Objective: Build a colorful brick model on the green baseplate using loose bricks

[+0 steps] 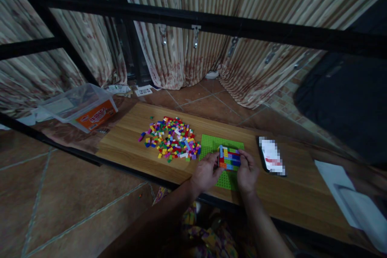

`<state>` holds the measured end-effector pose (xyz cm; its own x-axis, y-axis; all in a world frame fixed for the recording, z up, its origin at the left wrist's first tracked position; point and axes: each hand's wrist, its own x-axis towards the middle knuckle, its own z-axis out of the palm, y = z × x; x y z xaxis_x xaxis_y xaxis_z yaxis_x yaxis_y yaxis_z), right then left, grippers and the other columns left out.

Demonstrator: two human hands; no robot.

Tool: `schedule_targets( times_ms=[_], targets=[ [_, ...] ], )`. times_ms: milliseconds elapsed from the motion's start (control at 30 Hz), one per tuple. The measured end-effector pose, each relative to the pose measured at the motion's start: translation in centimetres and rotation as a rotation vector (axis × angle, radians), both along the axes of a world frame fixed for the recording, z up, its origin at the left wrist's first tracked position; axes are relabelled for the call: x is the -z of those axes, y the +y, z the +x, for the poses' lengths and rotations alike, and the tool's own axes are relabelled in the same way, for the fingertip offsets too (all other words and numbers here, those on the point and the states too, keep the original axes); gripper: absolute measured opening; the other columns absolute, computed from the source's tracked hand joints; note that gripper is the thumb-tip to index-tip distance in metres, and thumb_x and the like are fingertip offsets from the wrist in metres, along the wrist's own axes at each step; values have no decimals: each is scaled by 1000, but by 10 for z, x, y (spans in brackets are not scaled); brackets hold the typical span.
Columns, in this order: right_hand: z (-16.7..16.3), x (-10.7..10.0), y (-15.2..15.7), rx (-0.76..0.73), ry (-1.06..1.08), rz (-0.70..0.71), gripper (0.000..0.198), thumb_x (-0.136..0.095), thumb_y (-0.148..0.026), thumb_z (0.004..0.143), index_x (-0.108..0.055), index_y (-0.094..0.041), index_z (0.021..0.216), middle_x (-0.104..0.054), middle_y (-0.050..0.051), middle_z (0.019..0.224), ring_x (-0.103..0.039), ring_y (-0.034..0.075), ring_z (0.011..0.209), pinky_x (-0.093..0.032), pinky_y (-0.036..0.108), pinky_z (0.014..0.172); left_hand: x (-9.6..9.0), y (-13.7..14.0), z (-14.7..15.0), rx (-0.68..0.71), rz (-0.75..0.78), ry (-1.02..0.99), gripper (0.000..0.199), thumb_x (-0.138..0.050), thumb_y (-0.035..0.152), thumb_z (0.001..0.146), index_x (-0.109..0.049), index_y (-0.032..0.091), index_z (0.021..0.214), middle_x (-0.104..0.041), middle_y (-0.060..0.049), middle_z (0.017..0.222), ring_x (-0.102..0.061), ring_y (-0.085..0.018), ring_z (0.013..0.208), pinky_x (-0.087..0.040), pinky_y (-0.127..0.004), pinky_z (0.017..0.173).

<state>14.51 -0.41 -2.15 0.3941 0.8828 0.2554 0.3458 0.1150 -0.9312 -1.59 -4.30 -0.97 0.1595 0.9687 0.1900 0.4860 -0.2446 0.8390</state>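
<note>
Between my two hands is a block built of toy bricks (230, 159) in red, blue, yellow, orange and other colours. My left hand (207, 172) grips its left side, and my right hand (248, 172) has its fingers closed on the right side. Under it lies a green studded baseplate (208, 143); whether the block touches the plate I cannot tell. To the left of the plate spreads a pile of loose toy bricks (173, 139) in many colours.
A wooden table (121, 145) carries all this. Right of my hands lies a phone (271, 156), with white paper (335, 177) farther right. A clear plastic bin (81, 102) with an orange label stands at the left. A black metal bar (181, 15) crosses in front of curtains.
</note>
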Motion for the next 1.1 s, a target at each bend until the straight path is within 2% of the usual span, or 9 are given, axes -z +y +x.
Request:
schedule_targets(
  times_ms=[233,433,633,833,1100],
  targets=[
    [2,5,2,-9,-12,2,35,-50,-42,83,-70,-17,98,-68,9,101,-61,23,94,-45,39,87,-4,-1,1,-13,-11,15,40,-54,28,89,-48,20,128,-62,-7,108,-61,-20,97,-51,-38,91],
    [1,6,2,-52,-35,49,33,-54,-40,81,-69,-17,98,-67,9,100,-61,22,93,-46,41,88,-4,-1,2,-24,-25,8,41,-54,29,90,-48,18,128,-62,-8,109,-60,-21,98,-51,-39,92],
    [-3,-3,0,-90,-128,116,28,-51,-36,84,-69,-18,95,-64,8,98,-59,22,93,-47,41,87,-1,2,3,-43,-67,-44,46,-59,24,85,-48,20,129,-63,-6,108,-61,-20,97,-51,-37,90],
    [-5,0,1,-95,-192,154,27,-47,-35,86,-69,-20,92,-60,8,101,-57,22,98,-46,42,90,-1,3,5,-59,-83,-124,49,-61,23,83,-48,20,130,-63,-6,108,-61,-19,94,-52,-35,88],
    [-3,-1,-2,-105,-253,132,33,-43,-37,89,-69,-19,97,-61,11,105,-57,23,100,-45,43,92,-3,-1,2,-28,-37,-46,45,-57,30,87,-49,21,131,-63,-5,107,-61,-19,93,-52,-36,89]
  ],
)
